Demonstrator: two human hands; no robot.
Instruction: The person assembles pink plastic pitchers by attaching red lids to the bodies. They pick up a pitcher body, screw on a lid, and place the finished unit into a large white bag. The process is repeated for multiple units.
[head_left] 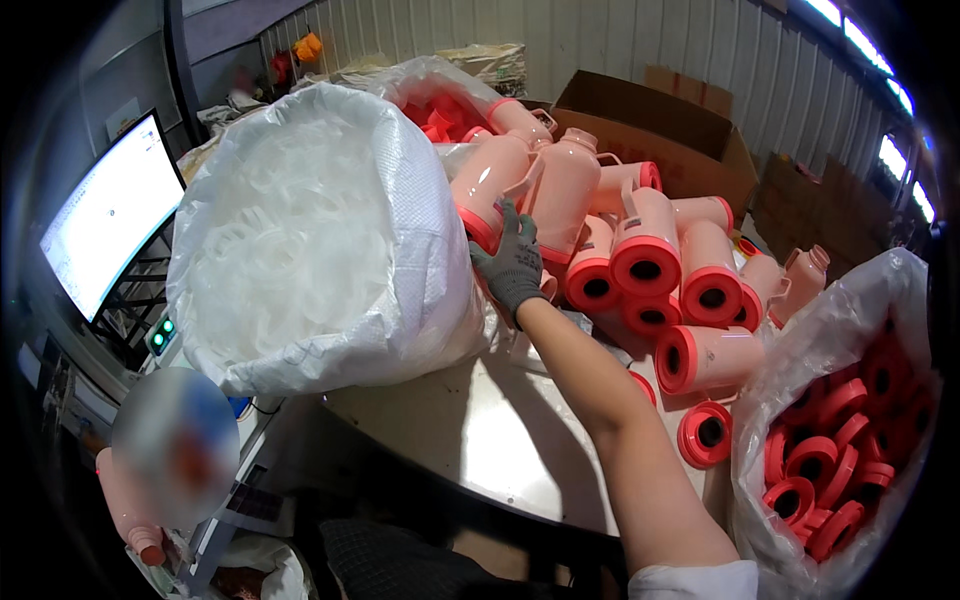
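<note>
My right hand (512,262), in a grey glove, reaches over the table with its thumb and fingers apart. Its fingertips come up to the pink jugs, right beside the base of a leaning pink jug (492,180); whether they touch it I cannot tell. Just past the fingers an upright pink jug (568,190) with a side handle stands on the pile. To the right, several more pink jugs lie on their sides, such as one pink jug (646,235) showing its red base ring and dark centre. My left hand is out of view.
Left of my hand bulges a white woven sack (425,200) of translucent plastic pieces. A clear bag (775,400) of red rings stands at the right, near a loose red ring (705,435). Behind is a cardboard box (650,125); a lit monitor (115,215) is at left.
</note>
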